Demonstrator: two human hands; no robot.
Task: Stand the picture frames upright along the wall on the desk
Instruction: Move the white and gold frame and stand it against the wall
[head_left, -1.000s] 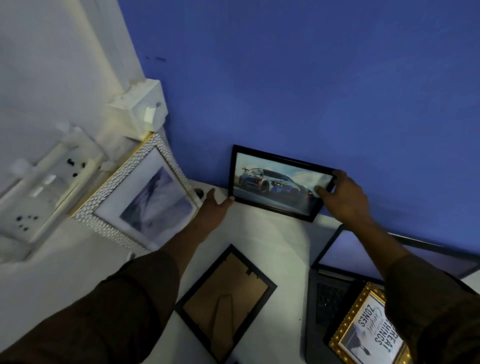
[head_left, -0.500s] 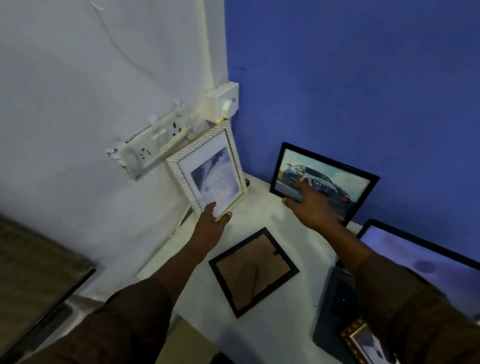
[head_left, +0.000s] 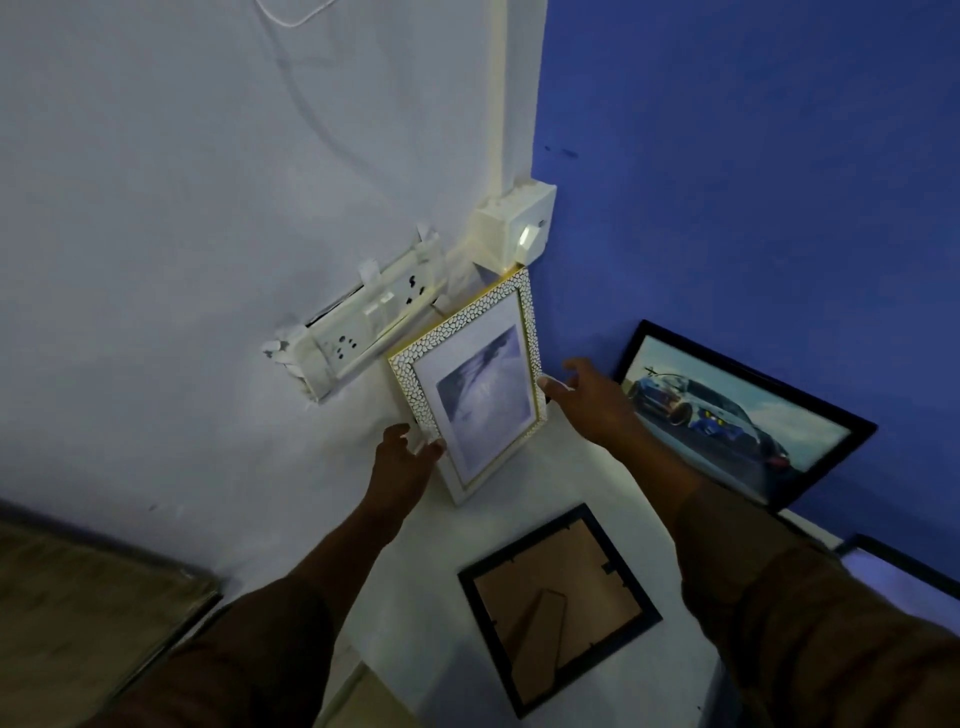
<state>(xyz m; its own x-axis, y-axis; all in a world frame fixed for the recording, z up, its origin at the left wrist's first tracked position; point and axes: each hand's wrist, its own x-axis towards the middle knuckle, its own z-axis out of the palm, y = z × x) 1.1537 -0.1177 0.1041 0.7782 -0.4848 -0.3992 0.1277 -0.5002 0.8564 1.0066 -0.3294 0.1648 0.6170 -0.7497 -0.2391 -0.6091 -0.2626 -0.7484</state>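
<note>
1. I see the white pebble-textured frame (head_left: 475, 387) standing on the white desk (head_left: 431, 597) in the corner, leaning back against the white wall (head_left: 182, 208), its top edge just under the switch box (head_left: 511, 223).
2. My left hand (head_left: 402, 457) is at the frame's lower left edge, fingers loosely spread, thumb and fingertips touching the border; they are not clamped around it.
3. My right hand (head_left: 592, 397) is at the frame's right edge, fingers apart, one fingertip touching the border.
4. The black frame with the car photo (head_left: 737, 415) stands upright to the right, leaning on the blue wall (head_left: 753, 156), apart from both hands.
5. A black frame (head_left: 558, 605) lies face down on the desk below, its brown backing and stand showing.
6. A socket strip (head_left: 358, 332) sits on the white wall just left of the white frame.
7. At the far right edge, a dark-rimmed screen (head_left: 904, 584) is partly visible.
</note>
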